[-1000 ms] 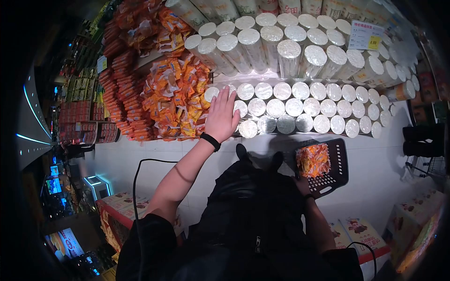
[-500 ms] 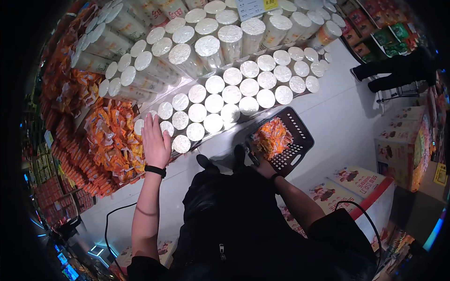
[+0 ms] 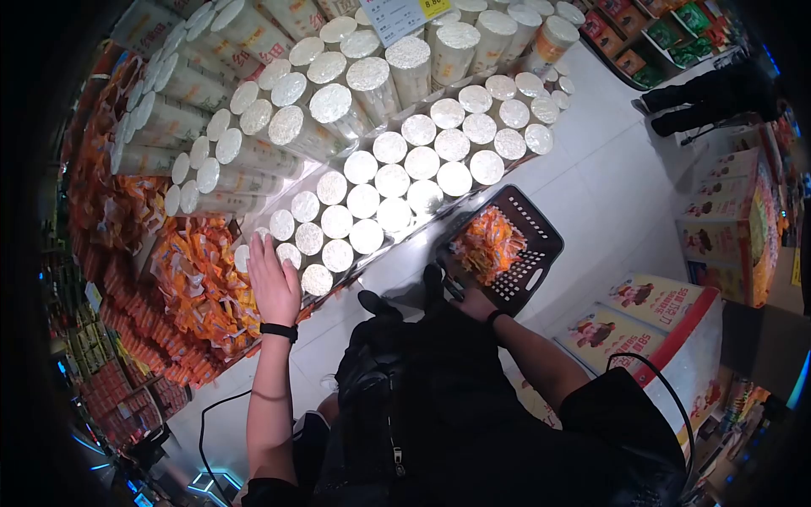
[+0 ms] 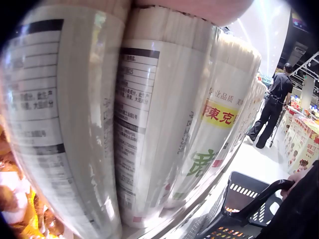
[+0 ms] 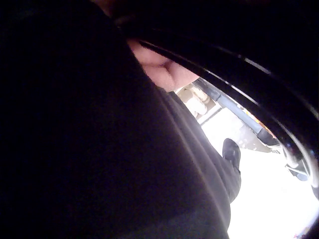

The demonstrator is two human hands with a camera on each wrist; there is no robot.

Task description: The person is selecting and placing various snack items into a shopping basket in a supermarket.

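Note:
My left hand, its fingers straight, rests on the round top ends of upright bundles of dried noodles at the near left end of their row. Seen from the left wrist, part of the hand lies across the tops of the clear-wrapped noodle bundles, whose sides carry printed labels. Down by my right leg, the right hand grips the handle of a black shopping basket. Inside the basket is an orange pack of snacks. Dark clothing hides most of the right wrist view.
Loose orange snack packets are heaped left of the noodles. A price sign hangs over the taller rear bundles. Behind my right arm stand stacked printed cartons. Another person in dark clothes stands in the aisle at upper right.
The head view has turned, so the shelf now slants and sits further left. My left hand stays on the noodle bundles. My right hand still holds the basket, which now appears nearer the shelf.

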